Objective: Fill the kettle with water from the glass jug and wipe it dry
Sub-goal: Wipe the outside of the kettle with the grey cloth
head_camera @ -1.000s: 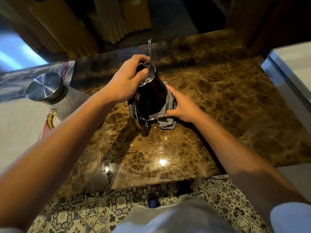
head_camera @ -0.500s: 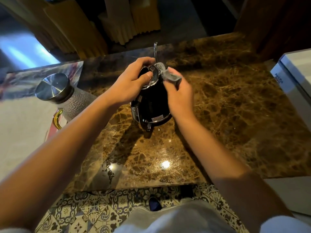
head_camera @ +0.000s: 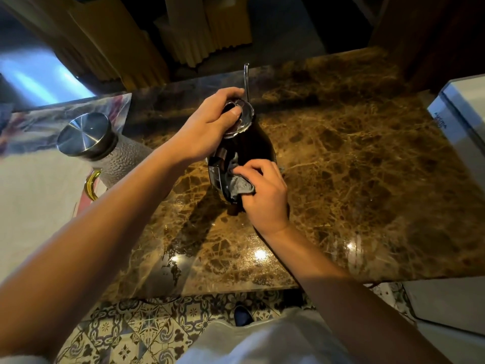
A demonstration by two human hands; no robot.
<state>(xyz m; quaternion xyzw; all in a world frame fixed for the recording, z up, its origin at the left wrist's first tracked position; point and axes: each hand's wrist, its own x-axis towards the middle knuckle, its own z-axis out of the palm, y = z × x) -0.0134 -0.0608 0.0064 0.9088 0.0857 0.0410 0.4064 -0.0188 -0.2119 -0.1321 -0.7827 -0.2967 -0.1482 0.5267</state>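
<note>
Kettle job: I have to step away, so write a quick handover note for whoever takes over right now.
Left hand: grips the lid on top of the black kettle, steadying it.
Right hand: holds the grey cloth, pressing it to the kettle's lower near side by the handle.
Kettle stands upright on the marble counter. The glass jug, capped with its metal lid, stands to the left, untouched.
Done: lid is on; whether it is filled cannot be seen.
Left: finish wiping the rest of the body, then put the cloth down.
</note>
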